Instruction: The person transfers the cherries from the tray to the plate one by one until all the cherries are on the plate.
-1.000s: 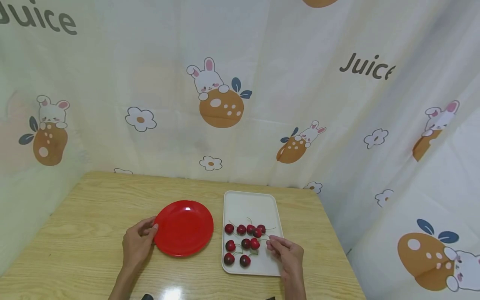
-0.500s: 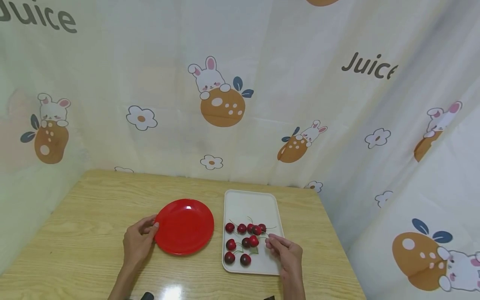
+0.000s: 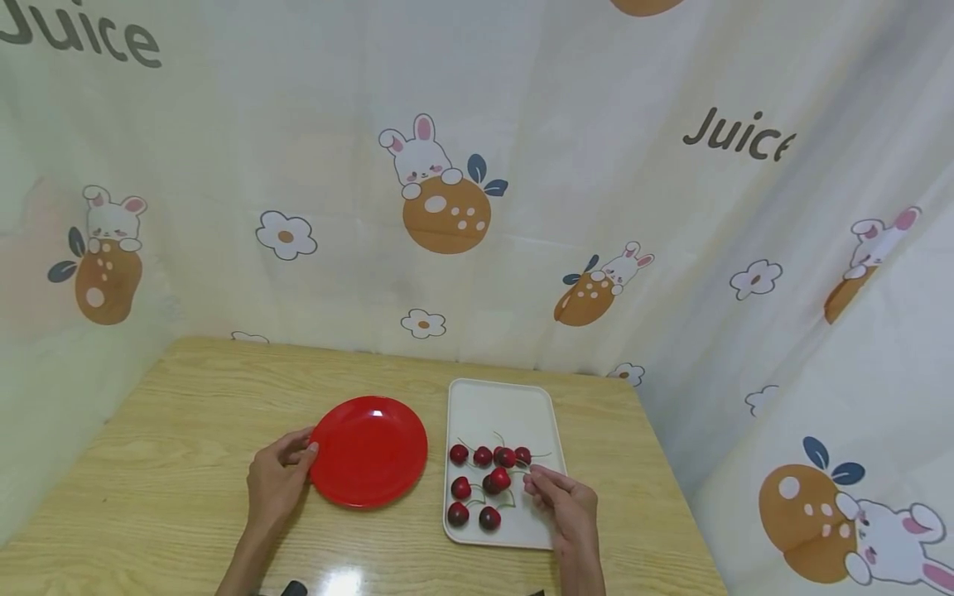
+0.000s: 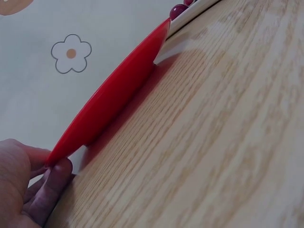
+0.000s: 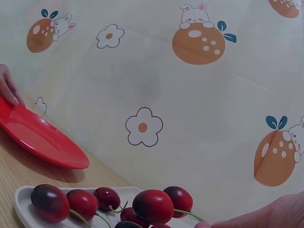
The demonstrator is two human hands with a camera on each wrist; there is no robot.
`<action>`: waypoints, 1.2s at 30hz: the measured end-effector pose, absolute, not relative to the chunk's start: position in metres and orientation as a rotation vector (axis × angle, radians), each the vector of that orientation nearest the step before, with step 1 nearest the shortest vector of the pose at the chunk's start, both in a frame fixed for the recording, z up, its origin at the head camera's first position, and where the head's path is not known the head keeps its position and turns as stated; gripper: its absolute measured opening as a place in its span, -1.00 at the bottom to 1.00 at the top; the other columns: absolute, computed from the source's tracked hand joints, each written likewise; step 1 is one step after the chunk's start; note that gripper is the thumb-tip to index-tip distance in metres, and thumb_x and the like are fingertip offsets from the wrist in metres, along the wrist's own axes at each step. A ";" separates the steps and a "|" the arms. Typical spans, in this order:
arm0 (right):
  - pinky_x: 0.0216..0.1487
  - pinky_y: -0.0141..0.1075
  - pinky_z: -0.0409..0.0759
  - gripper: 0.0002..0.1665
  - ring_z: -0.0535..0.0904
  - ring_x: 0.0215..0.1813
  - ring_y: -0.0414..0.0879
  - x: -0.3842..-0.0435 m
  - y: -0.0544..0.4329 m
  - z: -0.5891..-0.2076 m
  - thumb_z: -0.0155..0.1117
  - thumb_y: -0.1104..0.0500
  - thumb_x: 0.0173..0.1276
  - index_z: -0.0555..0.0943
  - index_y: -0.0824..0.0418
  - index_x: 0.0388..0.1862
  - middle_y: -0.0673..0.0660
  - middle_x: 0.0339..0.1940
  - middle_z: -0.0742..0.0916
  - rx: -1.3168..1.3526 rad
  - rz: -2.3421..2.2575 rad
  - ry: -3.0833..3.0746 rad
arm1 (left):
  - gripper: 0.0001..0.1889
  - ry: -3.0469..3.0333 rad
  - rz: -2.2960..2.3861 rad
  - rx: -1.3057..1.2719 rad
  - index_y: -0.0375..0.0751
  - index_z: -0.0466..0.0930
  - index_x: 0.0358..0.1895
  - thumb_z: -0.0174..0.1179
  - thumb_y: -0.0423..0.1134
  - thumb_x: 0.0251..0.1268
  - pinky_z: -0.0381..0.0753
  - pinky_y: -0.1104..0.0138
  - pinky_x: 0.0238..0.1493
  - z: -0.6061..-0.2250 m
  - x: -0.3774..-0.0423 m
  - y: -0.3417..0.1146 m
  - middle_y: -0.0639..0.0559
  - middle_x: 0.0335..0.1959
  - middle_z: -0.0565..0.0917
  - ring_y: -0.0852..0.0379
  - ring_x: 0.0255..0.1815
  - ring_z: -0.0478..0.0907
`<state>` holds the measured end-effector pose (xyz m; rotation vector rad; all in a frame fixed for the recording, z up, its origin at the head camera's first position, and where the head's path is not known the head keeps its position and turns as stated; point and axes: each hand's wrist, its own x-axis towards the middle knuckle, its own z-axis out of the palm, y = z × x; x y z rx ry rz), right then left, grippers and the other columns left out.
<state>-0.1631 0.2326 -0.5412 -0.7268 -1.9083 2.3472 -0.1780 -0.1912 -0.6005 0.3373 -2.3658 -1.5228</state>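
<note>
On the left, a red plate (image 3: pixel 368 452) lies on the table, and my left hand (image 3: pixel 279 476) grips its near-left rim. In the left wrist view, fingers of that hand (image 4: pixel 23 183) lie above and below the rim of the plate (image 4: pixel 111 92). To the right, a white tray (image 3: pixel 498 406) holds several dark red cherries (image 3: pixel 458 515) with green stems. My right hand (image 3: pixel 562 501), over the tray's right side, pinches a green stem (image 5: pixel 187 214) leading to a raised cherry (image 5: pixel 153 207). Whether a second stem is held too, I cannot tell.
A wood-grain table (image 3: pixel 194 397) bears the plate and the tray. Behind and beside it hangs a pale curtain (image 3: pixel 328 124) printed with rabbits, oranges and flowers. Dark objects (image 3: pixel 295 588) poke in at the bottom edge of the head view.
My right hand has moved slightly left, and two cherries near its fingertips have shifted left with it. My left hand and the plate stay put; the head view has shifted a little.
</note>
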 end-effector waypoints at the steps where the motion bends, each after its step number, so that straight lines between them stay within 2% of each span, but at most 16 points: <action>1: -0.36 -0.45 0.68 -0.78 0.81 -0.40 -0.24 -0.163 0.232 -0.541 0.45 0.41 0.46 0.79 0.48 0.03 0.07 -0.42 0.90 -0.723 2.347 -1.907 | -0.66 -2.367 -1.521 0.335 -0.18 0.75 0.31 0.33 -0.23 0.59 0.60 0.55 -0.27 -0.600 -0.178 -0.191 -0.24 0.11 0.84 0.51 -0.27 0.62; 17: -0.32 -0.44 0.70 -0.68 0.82 -0.36 -0.23 -0.165 0.223 -0.531 0.43 0.36 0.51 0.74 0.51 0.16 0.07 -0.37 0.91 -0.696 2.375 -1.899 | -0.65 -2.378 -1.520 0.339 -0.17 0.75 0.33 0.33 -0.21 0.59 0.56 0.56 -0.17 -0.602 -0.181 -0.190 -0.22 0.11 0.84 0.48 -0.24 0.65; 22: -0.34 -0.45 0.69 -0.72 0.82 -0.39 -0.23 -0.166 0.220 -0.532 0.42 0.39 0.50 0.76 0.51 0.12 0.06 -0.41 0.90 -0.669 2.392 -1.891 | -0.65 -2.378 -1.510 0.334 -0.18 0.75 0.33 0.33 -0.23 0.59 0.54 0.57 -0.14 -0.601 -0.181 -0.191 -0.22 0.09 0.85 0.50 -0.25 0.65; 29: -0.34 -0.45 0.71 -0.77 0.82 -0.40 -0.24 -0.165 0.212 -0.532 0.40 0.42 0.50 0.78 0.52 0.06 0.07 -0.43 0.89 -0.634 2.418 -1.884 | -0.65 -2.374 -1.523 0.342 -0.18 0.75 0.32 0.33 -0.23 0.59 0.62 0.53 -0.27 -0.601 -0.181 -0.192 -0.24 0.11 0.84 0.48 -0.26 0.64; 36: -0.32 -0.44 0.72 -0.73 0.83 -0.40 -0.22 -0.166 0.206 -0.531 0.44 0.40 0.48 0.77 0.52 0.08 0.08 -0.42 0.89 -0.627 2.422 -1.886 | -0.65 -2.396 -1.508 0.353 -0.17 0.74 0.33 0.32 -0.21 0.60 0.58 0.53 -0.20 -0.600 -0.179 -0.192 -0.23 0.11 0.84 0.44 -0.23 0.65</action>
